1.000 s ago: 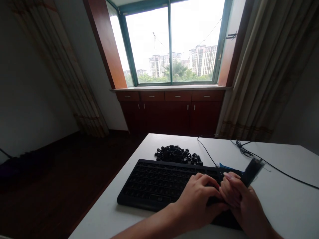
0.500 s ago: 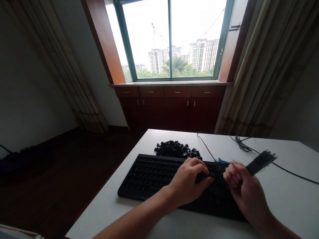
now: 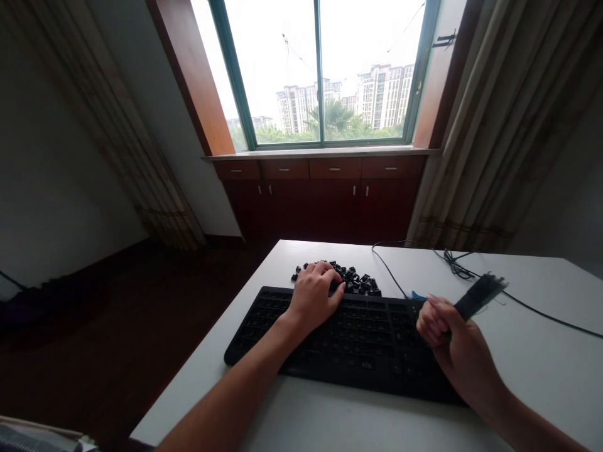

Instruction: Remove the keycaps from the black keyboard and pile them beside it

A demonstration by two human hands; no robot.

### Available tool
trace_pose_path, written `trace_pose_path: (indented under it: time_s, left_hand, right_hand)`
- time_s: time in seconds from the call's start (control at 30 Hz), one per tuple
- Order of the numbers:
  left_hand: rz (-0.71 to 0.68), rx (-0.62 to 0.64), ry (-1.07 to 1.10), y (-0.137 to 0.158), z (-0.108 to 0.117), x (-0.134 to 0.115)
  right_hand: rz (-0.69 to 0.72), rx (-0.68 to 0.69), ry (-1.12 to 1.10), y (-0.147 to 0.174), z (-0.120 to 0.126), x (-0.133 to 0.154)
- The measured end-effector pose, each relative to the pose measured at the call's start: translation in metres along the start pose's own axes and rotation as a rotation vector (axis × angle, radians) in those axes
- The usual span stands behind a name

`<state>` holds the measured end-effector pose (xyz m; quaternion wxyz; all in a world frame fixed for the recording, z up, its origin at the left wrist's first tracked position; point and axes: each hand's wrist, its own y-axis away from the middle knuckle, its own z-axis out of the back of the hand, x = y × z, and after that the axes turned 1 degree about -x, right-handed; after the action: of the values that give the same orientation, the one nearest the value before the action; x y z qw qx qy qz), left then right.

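A black keyboard (image 3: 372,333) lies across the white table, many of its keycaps off. Behind its rear edge is a pile of loose black keycaps (image 3: 358,280). Over that pile my left hand (image 3: 315,290) is bent down, thumb and fingertips drawn together; what they hold, if anything, is hidden. My right hand (image 3: 447,336) is closed round a dark brush (image 3: 480,295), its frayed bristles pointing up and right above the keyboard's right end. A small blue piece (image 3: 417,295) shows beside the right fingers; whether it belongs to the brush, I cannot tell.
A black cable (image 3: 389,271) runs from behind the keyboard, with a tied bundle (image 3: 456,267) at the table's back right. The white table (image 3: 330,408) ends at its left edge above a dark floor. Beyond stand a low red-brown cabinet (image 3: 313,201) and a window.
My left hand has moved left and away from me, from the keyboard's right part to the keycap pile. My right hand still grips the brush, nearly in place.
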<state>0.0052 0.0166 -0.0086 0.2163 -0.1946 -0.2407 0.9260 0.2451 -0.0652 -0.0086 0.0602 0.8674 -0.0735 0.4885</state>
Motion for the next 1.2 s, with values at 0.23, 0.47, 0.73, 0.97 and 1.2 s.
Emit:
trace_pose_path:
  time_s: [0.23, 0.47, 0.73, 0.97, 1.2]
  left_hand:
    - [-0.192, 0.033, 0.144, 0.008, 0.005, -0.031]
    - [-0.503, 0.245, 0.302, 0.027, 0.004, -0.068]
    - [-0.562, 0.304, 0.394, 0.032, -0.003, -0.070]
    - [-0.572, 0.260, 0.420, 0.033, -0.008, -0.071]
    - [-0.619, 0.203, 0.421, 0.032, -0.010, -0.071]
  right_hand:
    - [0.033, 0.080, 0.125, 0.001, 0.000, 0.002]
    - [0.231, 0.066, 0.308, 0.002, 0.001, -0.001]
    - [0.205, 0.116, 0.310, -0.003, 0.004, -0.004]
    - [0.055, 0.154, 0.003, 0.001, -0.006, 0.002]
    - [0.045, 0.153, 0.092, -0.003, 0.001, -0.001]
